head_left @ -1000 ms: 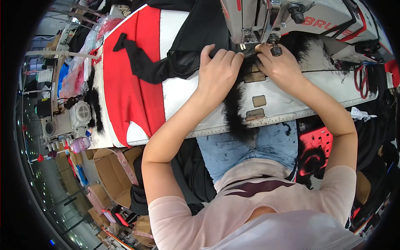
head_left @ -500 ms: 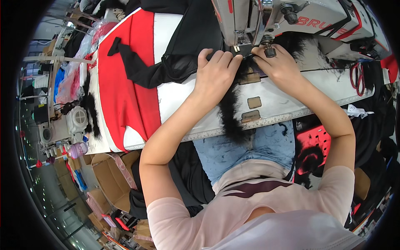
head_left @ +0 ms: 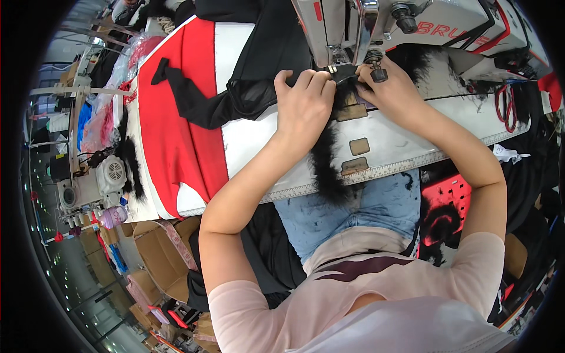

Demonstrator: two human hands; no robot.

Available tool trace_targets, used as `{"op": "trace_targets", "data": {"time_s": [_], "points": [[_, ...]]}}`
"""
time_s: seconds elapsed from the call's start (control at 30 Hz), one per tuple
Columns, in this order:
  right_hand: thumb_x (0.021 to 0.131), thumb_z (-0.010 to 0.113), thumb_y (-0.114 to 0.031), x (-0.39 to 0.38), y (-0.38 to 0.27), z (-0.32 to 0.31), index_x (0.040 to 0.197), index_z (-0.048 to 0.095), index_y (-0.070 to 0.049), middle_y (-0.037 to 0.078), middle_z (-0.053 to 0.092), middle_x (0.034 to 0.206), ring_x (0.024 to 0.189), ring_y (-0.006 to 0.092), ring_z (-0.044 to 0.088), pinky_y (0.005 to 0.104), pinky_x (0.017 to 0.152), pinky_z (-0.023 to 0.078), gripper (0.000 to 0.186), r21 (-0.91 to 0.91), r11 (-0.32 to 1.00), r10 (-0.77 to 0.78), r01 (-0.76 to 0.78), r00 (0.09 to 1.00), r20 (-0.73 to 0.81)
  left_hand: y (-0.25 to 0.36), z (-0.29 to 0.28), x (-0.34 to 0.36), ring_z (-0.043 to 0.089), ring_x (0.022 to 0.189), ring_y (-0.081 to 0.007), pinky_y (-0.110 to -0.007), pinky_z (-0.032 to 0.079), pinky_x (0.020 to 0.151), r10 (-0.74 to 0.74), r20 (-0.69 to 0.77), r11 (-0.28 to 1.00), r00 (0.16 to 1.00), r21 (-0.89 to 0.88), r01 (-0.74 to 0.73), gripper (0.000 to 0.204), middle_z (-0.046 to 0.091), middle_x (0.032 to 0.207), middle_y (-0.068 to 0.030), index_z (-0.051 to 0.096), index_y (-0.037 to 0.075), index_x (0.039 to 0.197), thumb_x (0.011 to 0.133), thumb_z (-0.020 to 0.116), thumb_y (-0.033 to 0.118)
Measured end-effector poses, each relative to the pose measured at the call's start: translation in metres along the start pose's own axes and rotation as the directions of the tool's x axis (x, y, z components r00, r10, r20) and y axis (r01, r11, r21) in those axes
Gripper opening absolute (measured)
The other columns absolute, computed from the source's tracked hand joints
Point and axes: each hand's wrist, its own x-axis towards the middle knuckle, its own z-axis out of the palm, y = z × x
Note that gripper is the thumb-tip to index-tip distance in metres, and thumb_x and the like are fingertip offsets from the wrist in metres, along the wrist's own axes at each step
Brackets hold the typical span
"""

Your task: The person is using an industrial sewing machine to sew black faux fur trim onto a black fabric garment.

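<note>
At the sewing machine (head_left: 335, 35), both my hands are on dark cloth close under the presser foot. My left hand (head_left: 304, 103) has its fingers curled over the edge of the black fabric (head_left: 276, 56), just left of the needle area. My right hand (head_left: 388, 85) pinches the cloth on the other side, its fingertips partly behind a machine knob. Between the hands a black fluffy fur trim (head_left: 328, 167) hangs toward me over the table's front edge. The black garment spreads left, with a narrow strip (head_left: 197, 106) lying over red cloth (head_left: 182, 76).
A ruler tape (head_left: 376, 169) runs along the white table's front edge. Red-handled scissors (head_left: 505, 109) lie at the right, beside black fur scraps. A red perforated basket or seat (head_left: 450, 200) is below the table. Cardboard boxes (head_left: 162, 256) stand at lower left.
My right hand has shifted slightly and its fingers have moved along the cloth. A piece of dark cloth now shows between my hands at the foot. The left hand has moved slightly left.
</note>
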Motion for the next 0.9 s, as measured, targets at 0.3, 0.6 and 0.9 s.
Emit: {"op": "trace_targets", "data": {"time_s": [0.3,0.6,0.9], "points": [[0.086,0.071,-0.014,0.012,0.014,0.006,0.108,0.065,-0.002,0.016,0.067,0.103,0.094,0.0361,0.062,0.0443,0.083,0.050,0.027,0.062,0.988,0.128,-0.139,0.979,0.159,-0.022,0.011,0.009,0.061,0.106,-0.0191,-0.056,0.037,0.099,0.061,0.013,0.997,0.998,0.037,-0.061,0.012,0.065,0.100,-0.0034,0.062,0.010,0.089,0.078,0.066,0.011],[0.089,0.068,-0.007,0.002,0.025,0.019,0.106,0.064,0.002,0.015,0.067,0.095,0.085,0.0324,0.065,0.0378,0.073,0.052,0.019,0.133,0.962,0.207,-0.238,0.955,0.213,-0.029,0.015,0.008,0.062,0.108,-0.0204,-0.068,0.028,0.107,0.034,-0.006,0.999,0.999,0.028,-0.034,0.014,0.065,0.098,-0.0007,0.062,0.012,0.091,0.078,0.068,0.011],[0.093,0.062,-0.028,0.015,0.015,0.022,0.087,0.070,-0.004,0.016,0.065,0.085,0.083,0.0378,0.057,0.0454,0.077,0.045,0.026,0.273,0.951,0.158,-0.146,0.987,-0.023,-0.029,0.014,0.008,0.062,0.098,-0.0167,-0.065,0.027,0.107,0.024,-0.059,1.000,0.998,-0.013,-0.025,0.014,0.063,0.095,0.0026,0.063,0.012,0.091,0.079,0.068,0.010]]}}
